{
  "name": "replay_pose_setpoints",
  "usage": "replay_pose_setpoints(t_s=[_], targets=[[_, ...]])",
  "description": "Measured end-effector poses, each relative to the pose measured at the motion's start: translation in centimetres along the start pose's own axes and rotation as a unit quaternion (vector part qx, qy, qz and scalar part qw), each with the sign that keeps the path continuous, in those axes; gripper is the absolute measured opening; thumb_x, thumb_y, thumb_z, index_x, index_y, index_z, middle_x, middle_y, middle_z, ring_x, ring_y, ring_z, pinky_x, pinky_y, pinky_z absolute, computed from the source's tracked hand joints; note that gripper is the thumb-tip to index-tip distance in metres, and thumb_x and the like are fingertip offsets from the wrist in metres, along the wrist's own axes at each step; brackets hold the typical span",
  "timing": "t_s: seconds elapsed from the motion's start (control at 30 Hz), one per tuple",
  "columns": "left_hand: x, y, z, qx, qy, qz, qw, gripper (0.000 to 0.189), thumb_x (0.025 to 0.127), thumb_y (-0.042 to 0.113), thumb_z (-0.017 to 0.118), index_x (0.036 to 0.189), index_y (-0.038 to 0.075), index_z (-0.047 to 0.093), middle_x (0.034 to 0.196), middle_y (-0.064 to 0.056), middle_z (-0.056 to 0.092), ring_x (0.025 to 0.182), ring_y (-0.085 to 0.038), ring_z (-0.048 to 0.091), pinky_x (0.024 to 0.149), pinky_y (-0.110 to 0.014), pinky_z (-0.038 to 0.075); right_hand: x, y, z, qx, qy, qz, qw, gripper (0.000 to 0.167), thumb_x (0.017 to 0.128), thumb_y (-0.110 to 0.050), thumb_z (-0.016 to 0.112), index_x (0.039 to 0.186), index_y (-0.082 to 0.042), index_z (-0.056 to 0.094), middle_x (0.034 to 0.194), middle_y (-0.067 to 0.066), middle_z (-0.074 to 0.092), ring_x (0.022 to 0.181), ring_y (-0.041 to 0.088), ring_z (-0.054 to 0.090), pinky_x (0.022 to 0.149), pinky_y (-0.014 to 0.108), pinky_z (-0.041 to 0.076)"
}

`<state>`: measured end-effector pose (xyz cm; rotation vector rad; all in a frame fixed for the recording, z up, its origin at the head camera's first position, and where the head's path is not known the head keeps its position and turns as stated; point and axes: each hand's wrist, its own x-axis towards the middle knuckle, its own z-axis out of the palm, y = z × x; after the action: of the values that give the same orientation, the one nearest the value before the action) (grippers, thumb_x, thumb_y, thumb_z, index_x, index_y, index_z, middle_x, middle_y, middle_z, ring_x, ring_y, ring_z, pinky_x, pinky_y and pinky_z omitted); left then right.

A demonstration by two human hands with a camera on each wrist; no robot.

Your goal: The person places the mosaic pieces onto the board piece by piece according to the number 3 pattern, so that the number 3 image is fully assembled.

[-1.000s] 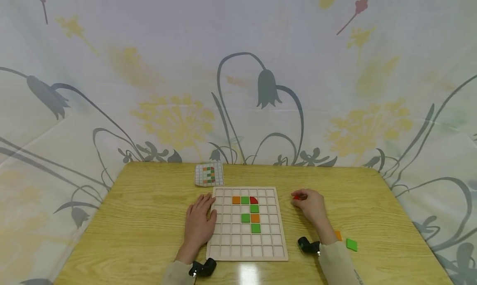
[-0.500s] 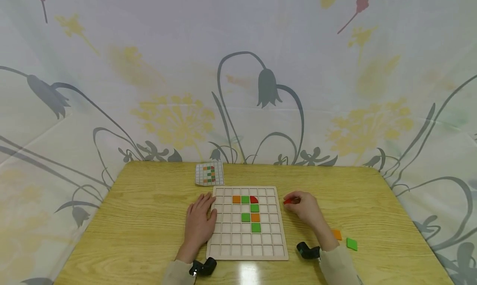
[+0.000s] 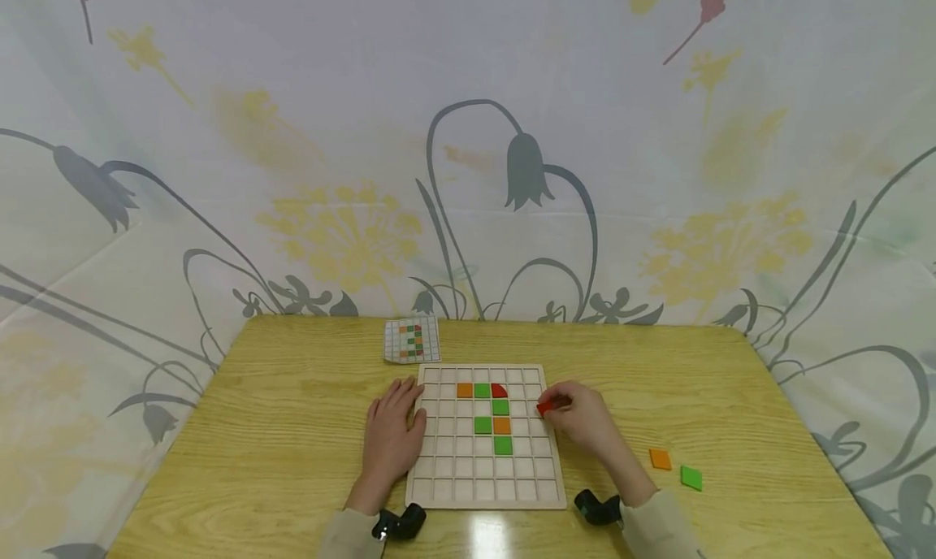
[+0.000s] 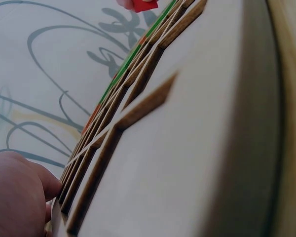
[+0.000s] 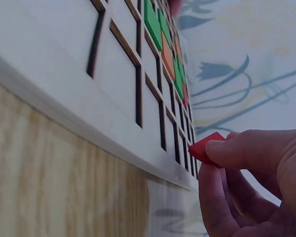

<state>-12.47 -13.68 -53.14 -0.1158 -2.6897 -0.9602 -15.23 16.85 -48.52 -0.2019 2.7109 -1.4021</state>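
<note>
My right hand (image 3: 581, 417) pinches a red tile (image 5: 205, 148) between thumb and fingers, over the right edge of the wooden grid board (image 3: 453, 490). My left hand (image 3: 396, 433) lies flat with fingers straight, its thumb and fingertips at the board's left edge. In the grid sit several green tiles (image 3: 503, 445), two orange tiles (image 3: 501, 426) and a red quarter-round tile (image 3: 499, 391). The left wrist view shows my left thumb (image 4: 19, 192) against the board's side, and the red tile in my right fingers beyond the grid.
A paper card (image 3: 412, 340) printed with a coloured grid pattern lies behind the board. On the table to the right are a loose orange tile (image 3: 660, 459) and a loose green tile (image 3: 691, 478). A flower-patterned cloth (image 3: 468, 136) hangs behind the table.
My right hand has moved left and slightly nearer with the red tile, from beside the board to over its right edge. The loose orange tile is now fully uncovered. My left hand stays put.
</note>
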Motion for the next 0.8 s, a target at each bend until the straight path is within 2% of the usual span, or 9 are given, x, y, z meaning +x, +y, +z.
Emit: replay_pose_setpoints(t_s=[0.2, 0.3, 0.47, 0.67, 0.8], targets=[[-0.1, 0.0, 0.1, 0.002, 0.003, 0.003, 1.0000, 0.038, 0.096, 0.014, 0.061, 0.133, 0.006, 0.063, 0.145, -0.011, 0.053, 0.140, -0.033, 0.039, 0.111, -0.062, 0.023, -0.4, -0.4, 1.0, 0.004, -0.007, 0.004, 1.0000, 0.017, 0.080, 0.004, 0.075, 0.092, -0.008, 0.072, 0.090, 0.002, 0.066, 0.081, 0.017, 0.060, 0.070, 0.032, 0.053], [-0.2, 0.1, -0.1, -0.001, 0.007, 0.008, 0.9999, 0.037, 0.096, 0.012, 0.061, 0.133, 0.005, 0.064, 0.145, -0.012, 0.053, 0.139, -0.035, 0.040, 0.110, -0.063, 0.024, -0.6, -0.6, 1.4, 0.009, -0.012, -0.006, 0.9999, 0.017, 0.079, 0.004, 0.077, 0.091, -0.008, 0.072, 0.089, 0.002, 0.066, 0.080, 0.016, 0.061, 0.069, 0.031, 0.053], [-0.2, 0.3, -0.2, -0.006, 0.008, 0.010, 0.9999, 0.036, 0.096, 0.012, 0.061, 0.132, 0.004, 0.064, 0.144, -0.014, 0.053, 0.138, -0.036, 0.040, 0.110, -0.064, 0.024, -1.1, -0.8, 2.0, 0.015, -0.036, -0.034, 0.9987, 0.017, 0.081, 0.005, 0.075, 0.092, -0.008, 0.072, 0.092, 0.002, 0.067, 0.082, 0.016, 0.062, 0.071, 0.031, 0.053], [-0.1, 0.1, -0.1, -0.004, -0.003, -0.003, 1.0000, 0.038, 0.098, 0.015, 0.060, 0.134, 0.006, 0.063, 0.147, -0.011, 0.051, 0.141, -0.033, 0.037, 0.112, -0.061, 0.021, -1.3, -0.8, 2.7, 0.024, -0.067, -0.049, 0.9963, 0.017, 0.081, 0.005, 0.074, 0.094, -0.006, 0.072, 0.091, 0.003, 0.066, 0.080, 0.016, 0.061, 0.068, 0.028, 0.053], [0.0, 0.0, 0.0, 0.001, -0.002, -0.001, 1.0000, 0.038, 0.098, 0.016, 0.060, 0.134, 0.006, 0.063, 0.147, -0.010, 0.051, 0.141, -0.033, 0.037, 0.112, -0.061, 0.022, -1.4, -0.9, 3.0, 0.032, -0.082, -0.053, 0.9948, 0.017, 0.081, 0.004, 0.074, 0.095, -0.005, 0.072, 0.091, 0.003, 0.066, 0.079, 0.017, 0.061, 0.067, 0.027, 0.053]])
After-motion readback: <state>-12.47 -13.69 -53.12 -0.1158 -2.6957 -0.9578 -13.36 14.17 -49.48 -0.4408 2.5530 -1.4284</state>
